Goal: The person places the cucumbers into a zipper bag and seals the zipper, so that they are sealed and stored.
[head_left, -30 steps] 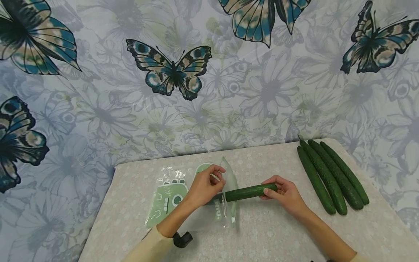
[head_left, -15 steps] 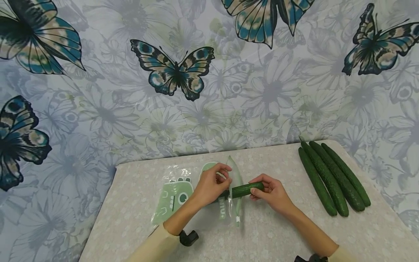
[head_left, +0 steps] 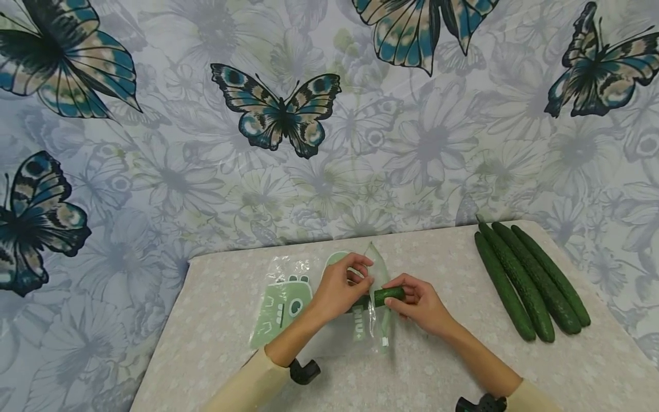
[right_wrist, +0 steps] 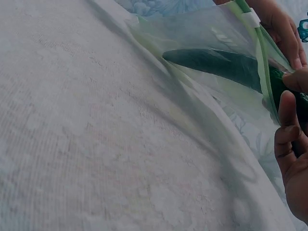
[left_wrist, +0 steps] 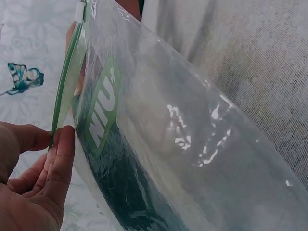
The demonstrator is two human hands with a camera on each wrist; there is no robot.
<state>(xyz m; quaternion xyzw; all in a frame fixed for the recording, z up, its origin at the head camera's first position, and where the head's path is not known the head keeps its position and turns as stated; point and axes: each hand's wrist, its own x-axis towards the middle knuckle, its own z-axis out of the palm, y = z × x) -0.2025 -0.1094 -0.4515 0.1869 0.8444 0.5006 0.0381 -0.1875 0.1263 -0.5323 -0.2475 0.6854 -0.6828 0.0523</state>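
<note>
The left hand (head_left: 340, 290) pinches the green zip strip (left_wrist: 62, 91) of a clear plastic bag (left_wrist: 202, 139). The right hand (head_left: 419, 304) grips one end of a cucumber (head_left: 388, 296), the rest of which lies inside the bag. Four more cucumbers (head_left: 535, 280) lie side by side on the tabletop (head_left: 432, 372), right of both hands.

"How did the light look?"
"I got soft, even light in the head view."
"And the wrist views?"
"Both looked dimmer to me; white glare spotted the bag (left_wrist: 192, 144), and soft grey shadows lay across the tablecloth (right_wrist: 96, 144)."
</note>
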